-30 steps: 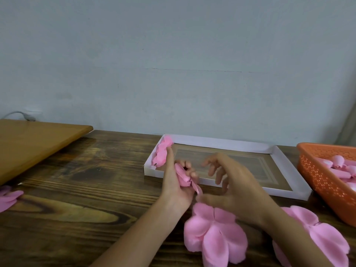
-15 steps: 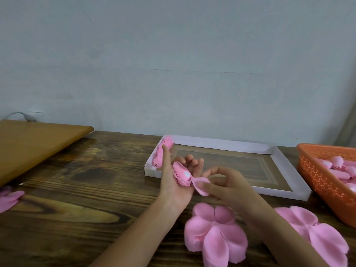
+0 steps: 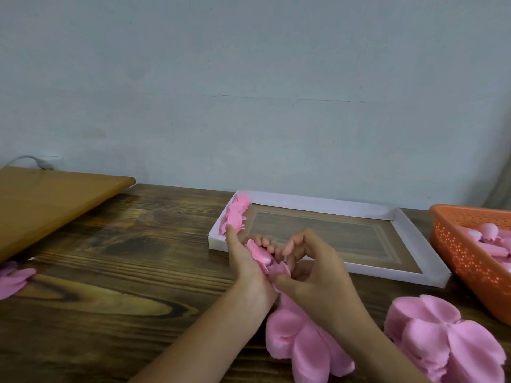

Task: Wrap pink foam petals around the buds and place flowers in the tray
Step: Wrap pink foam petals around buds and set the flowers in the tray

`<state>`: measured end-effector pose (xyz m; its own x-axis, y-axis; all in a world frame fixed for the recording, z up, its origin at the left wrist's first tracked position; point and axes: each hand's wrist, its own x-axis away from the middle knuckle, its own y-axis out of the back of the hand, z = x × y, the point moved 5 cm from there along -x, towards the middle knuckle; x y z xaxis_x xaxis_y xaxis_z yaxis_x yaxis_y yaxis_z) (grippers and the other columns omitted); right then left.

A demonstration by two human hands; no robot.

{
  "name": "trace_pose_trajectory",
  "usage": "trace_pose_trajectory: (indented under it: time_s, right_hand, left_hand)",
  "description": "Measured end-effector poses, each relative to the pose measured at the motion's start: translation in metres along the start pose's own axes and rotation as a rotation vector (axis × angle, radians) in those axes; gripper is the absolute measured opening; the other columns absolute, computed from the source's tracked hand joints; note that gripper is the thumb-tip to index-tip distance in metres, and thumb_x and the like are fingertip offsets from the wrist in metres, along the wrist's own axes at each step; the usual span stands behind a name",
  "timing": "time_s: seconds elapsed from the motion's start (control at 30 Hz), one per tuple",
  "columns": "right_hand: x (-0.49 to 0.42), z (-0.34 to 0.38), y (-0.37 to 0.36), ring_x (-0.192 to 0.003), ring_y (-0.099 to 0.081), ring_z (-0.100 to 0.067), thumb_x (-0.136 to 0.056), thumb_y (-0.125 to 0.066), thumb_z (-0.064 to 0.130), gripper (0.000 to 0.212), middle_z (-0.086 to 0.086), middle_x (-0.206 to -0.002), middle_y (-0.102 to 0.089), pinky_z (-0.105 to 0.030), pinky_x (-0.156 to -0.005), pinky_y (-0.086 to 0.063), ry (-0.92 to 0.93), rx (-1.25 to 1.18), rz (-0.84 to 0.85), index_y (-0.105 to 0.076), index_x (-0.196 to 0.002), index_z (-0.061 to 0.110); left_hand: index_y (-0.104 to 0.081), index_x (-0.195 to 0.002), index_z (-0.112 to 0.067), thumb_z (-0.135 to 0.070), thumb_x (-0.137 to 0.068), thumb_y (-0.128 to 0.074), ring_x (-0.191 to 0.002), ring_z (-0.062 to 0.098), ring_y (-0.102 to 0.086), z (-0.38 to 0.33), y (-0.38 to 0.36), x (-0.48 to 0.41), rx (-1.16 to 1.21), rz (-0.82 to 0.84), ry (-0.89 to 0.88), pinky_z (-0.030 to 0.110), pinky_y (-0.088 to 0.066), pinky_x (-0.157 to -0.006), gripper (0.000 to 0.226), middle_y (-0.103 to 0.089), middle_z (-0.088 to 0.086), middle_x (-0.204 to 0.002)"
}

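Observation:
My left hand (image 3: 243,261) holds a pink foam bud (image 3: 260,254) in its curled fingers, just in front of the white-rimmed tray (image 3: 406,230). My right hand (image 3: 315,275) pinches a pink petal (image 3: 279,270) at the bud's base between thumb and forefinger. One finished pink flower (image 3: 236,214) lies in the tray's left corner. A flat pink petal piece (image 3: 304,344) lies on the wooden table under my right wrist, and a stack of petal pieces (image 3: 442,335) lies further right.
An orange perforated basket (image 3: 456,252) with several pink buds (image 3: 489,230) stands at the right edge. A brown board (image 3: 49,200) lies at the left, with a cable behind it. Another pink petal piece (image 3: 12,279) sits at the far left edge of the table.
My right hand has closed in on the bud and now pinches the petal against it. The left hand's fingers have curled back around the bud after spreading.

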<state>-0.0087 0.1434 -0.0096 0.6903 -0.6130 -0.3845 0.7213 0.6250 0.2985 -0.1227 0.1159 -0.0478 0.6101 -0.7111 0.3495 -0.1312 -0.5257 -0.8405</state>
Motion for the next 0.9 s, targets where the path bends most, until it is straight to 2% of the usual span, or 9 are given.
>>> trace_pose_trajectory:
  time_s: [0.1, 0.2, 0.3, 0.37, 0.5, 0.6, 0.7, 0.9]
  right_hand:
    - [0.001, -0.001, -0.004, -0.064, -0.063, -0.025, -0.078, -0.083, -0.002, 0.037, 0.001, -0.073, -0.065, -0.049, -0.069, -0.059, 0.0, -0.061, -0.019, -0.059, -0.082, 0.026]
    - [0.0, -0.001, -0.003, -0.066, -0.062, -0.017, -0.077, -0.085, -0.005, 0.033, -0.002, -0.074, -0.064, -0.042, -0.07, -0.059, -0.005, -0.138, -0.046, -0.06, -0.086, 0.015]
    - [-0.001, -0.001, -0.002, -0.066, -0.065, -0.021, -0.075, -0.086, -0.008, 0.036, -0.009, -0.076, -0.063, -0.036, -0.067, -0.056, -0.042, -0.226, -0.037, -0.06, -0.088, 0.012]
    - [0.0, 0.0, -0.004, -0.069, -0.069, -0.027, -0.075, -0.086, -0.01, 0.037, -0.007, -0.079, -0.064, -0.033, -0.066, -0.056, -0.064, -0.29, -0.02, -0.059, -0.089, 0.01]
    - [0.0, 0.001, -0.005, -0.078, -0.074, -0.024, -0.073, -0.085, -0.013, 0.036, -0.01, -0.087, -0.07, -0.028, -0.073, -0.058, -0.062, -0.383, -0.029, -0.059, -0.091, 0.005]
    - [-0.001, 0.003, -0.003, -0.084, -0.076, -0.024, -0.072, -0.084, -0.016, 0.04, -0.01, -0.091, -0.074, -0.029, -0.078, -0.061, -0.054, -0.457, -0.039, -0.06, -0.095, 0.006]
    - [-0.002, 0.004, 0.0, -0.09, -0.077, -0.026, -0.073, -0.084, -0.015, 0.042, -0.011, -0.097, -0.076, -0.028, -0.081, -0.061, -0.021, -0.434, -0.038, -0.06, -0.099, 0.007]
    - [-0.004, 0.002, -0.001, -0.09, -0.076, -0.022, -0.077, -0.079, -0.016, 0.039, -0.004, -0.098, -0.077, -0.028, -0.083, -0.061, 0.012, -0.287, 0.03, -0.062, -0.102, 0.007]
  left_hand:
    - [-0.036, -0.066, -0.015, -0.07, -0.094, -0.045, -0.055, 0.022, -0.034, -0.001, 0.0, 0.002, -0.01, -0.019, -0.029, 0.028, -0.028, -0.055, 0.062, -0.039, 0.006, -0.061]
    - [-0.039, -0.064, -0.015, -0.063, -0.095, -0.046, -0.052, 0.021, -0.037, -0.001, -0.002, 0.003, 0.001, -0.018, -0.074, 0.027, -0.03, -0.055, 0.058, -0.042, 0.004, -0.058]
    - [-0.04, -0.053, -0.013, -0.059, -0.099, -0.044, -0.041, 0.02, -0.038, -0.006, -0.003, 0.004, 0.017, 0.004, -0.16, 0.021, -0.035, -0.046, 0.065, -0.04, 0.005, -0.05]
    - [-0.04, -0.047, -0.012, -0.057, -0.101, -0.043, -0.037, 0.02, -0.038, -0.01, -0.003, 0.004, 0.002, 0.011, -0.222, 0.02, -0.037, -0.043, 0.07, -0.038, 0.008, -0.048]
    - [-0.042, -0.058, -0.012, -0.061, -0.1, -0.044, -0.047, 0.023, -0.042, -0.011, -0.003, 0.007, -0.029, 0.002, -0.243, 0.024, -0.038, -0.048, 0.065, -0.042, 0.01, -0.059]
    - [-0.05, -0.054, -0.011, -0.068, -0.097, -0.045, -0.046, 0.023, -0.05, -0.008, -0.004, 0.009, -0.037, 0.03, -0.243, 0.026, -0.044, -0.051, 0.072, -0.051, 0.009, -0.056]
    - [-0.056, -0.058, -0.007, -0.068, -0.096, -0.045, -0.048, 0.024, -0.051, -0.008, -0.005, 0.009, -0.036, 0.07, -0.265, 0.027, -0.043, -0.051, 0.073, -0.053, 0.013, -0.061]
    - [-0.058, -0.053, -0.01, -0.065, -0.094, -0.053, -0.04, 0.021, -0.051, -0.007, -0.006, 0.007, -0.086, 0.091, -0.229, 0.023, -0.043, -0.042, 0.069, -0.054, 0.009, -0.054]
